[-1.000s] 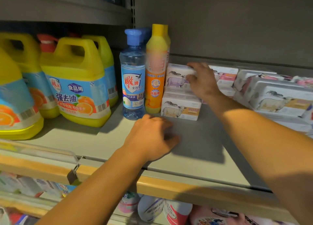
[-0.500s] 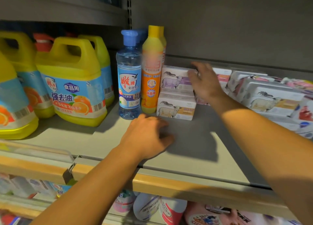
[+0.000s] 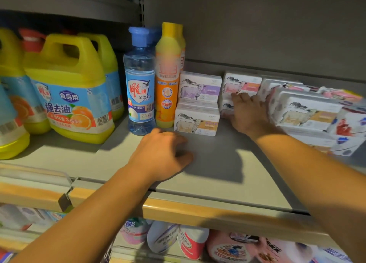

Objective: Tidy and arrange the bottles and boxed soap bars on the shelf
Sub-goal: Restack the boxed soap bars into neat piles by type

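**Bottles straight, soap half sorted**

Beyond the left hand (image 3: pixel 160 153), which rests loosely curled on the shelf (image 3: pixel 217 183) and holds nothing, the bottles (image 3: pixel 139 80) stand upright beside a neat two-box stack (image 3: pixel 198 104). The right hand (image 3: pixel 247 114) reaches among the pink boxes (image 3: pixel 240 83), fingers touching them; whether it grips, I cannot tell. To its right the soap packs (image 3: pixel 305 110) lie jumbled, seemingly still to be squared.

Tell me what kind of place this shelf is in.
Most likely a shop aisle for household cleaning goods. Several identical yellow detergent jugs stand in rows, boxed soap bars are stacked in matching packs, and the metal shelf has a price-label strip along its front edge.
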`<state>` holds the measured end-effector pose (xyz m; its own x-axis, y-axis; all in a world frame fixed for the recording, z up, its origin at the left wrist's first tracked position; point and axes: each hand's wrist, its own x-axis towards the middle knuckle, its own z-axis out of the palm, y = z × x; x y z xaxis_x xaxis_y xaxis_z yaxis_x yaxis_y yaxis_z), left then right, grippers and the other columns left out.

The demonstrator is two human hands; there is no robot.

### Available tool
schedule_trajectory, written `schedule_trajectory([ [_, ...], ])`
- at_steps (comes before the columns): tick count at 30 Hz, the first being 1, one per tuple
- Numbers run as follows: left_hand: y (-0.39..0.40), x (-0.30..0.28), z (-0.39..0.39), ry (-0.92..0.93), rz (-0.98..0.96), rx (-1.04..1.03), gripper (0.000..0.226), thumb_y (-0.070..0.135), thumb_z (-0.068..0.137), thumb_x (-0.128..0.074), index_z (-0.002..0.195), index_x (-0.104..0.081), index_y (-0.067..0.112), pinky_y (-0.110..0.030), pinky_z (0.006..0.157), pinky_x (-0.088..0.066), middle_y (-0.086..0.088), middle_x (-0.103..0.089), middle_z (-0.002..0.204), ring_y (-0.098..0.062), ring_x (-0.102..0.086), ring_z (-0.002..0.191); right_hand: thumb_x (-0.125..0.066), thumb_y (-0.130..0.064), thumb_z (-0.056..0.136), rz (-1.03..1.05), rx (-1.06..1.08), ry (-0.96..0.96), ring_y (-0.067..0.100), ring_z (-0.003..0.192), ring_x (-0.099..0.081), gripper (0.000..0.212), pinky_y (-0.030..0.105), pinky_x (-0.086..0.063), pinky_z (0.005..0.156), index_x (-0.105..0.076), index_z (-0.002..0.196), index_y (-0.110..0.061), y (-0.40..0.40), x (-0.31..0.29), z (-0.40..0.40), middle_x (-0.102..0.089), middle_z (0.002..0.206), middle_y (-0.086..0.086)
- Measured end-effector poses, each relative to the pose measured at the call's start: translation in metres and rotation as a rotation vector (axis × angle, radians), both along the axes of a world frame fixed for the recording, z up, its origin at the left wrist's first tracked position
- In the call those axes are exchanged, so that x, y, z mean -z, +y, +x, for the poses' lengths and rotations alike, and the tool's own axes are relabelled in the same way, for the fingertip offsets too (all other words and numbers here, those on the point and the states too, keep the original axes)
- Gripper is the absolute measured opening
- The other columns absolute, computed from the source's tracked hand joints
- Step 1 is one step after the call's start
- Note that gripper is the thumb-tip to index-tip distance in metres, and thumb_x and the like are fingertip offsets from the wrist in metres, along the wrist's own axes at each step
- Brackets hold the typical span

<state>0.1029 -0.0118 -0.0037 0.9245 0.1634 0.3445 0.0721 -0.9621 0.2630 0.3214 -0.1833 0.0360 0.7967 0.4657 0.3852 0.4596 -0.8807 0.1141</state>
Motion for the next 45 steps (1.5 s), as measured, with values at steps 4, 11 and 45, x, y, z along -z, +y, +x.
schedule_trajectory([
  [4, 0.0, 0.002, -0.001, -0.022, 0.006, 0.016, 0.064, 0.069, 0.072, -0.034, 0.1, -0.07, 0.024, -0.041, 0.082, -0.053, 0.005, -0.072, 0.104, -0.027, -0.058, 0.101, -0.063, -0.028, 0.086, -0.054, 0.022, -0.119, 0.04, 0.123, -0.037, 0.054, 0.049, -0.034, 0.101, -0.047, 0.134, -0.008, 0.005, -0.002, -0.013, -0.043, 0.133, 0.017],
  [11, 0.001, 0.002, -0.001, -0.013, -0.001, 0.019, 0.065, 0.071, 0.071, -0.033, 0.102, -0.07, 0.027, -0.041, 0.082, -0.054, 0.006, -0.071, 0.106, -0.025, -0.056, 0.102, -0.058, -0.025, 0.092, 0.169, -0.006, -0.114, 0.04, 0.117, -0.053, 0.048, 0.044, -0.04, 0.095, -0.046, 0.136, -0.011, -0.012, -0.013, -0.043, -0.057, 0.128, 0.017],
  [45, 0.01, -0.014, -0.014, -0.201, -1.403, 0.381, 0.045, 0.033, 0.076, -0.077, 0.118, -0.066, 0.022, -0.037, 0.077, -0.059, -0.005, -0.071, 0.12, -0.025, -0.069, 0.109, -0.053, -0.005, 0.095, 1.513, -0.557, 0.967, 0.027, 0.067, -0.064, 0.026, 0.031, -0.048, 0.048, -0.069, 0.11, -0.017, -0.008, 0.009, -0.157, -0.072, 0.089, 0.011],
])
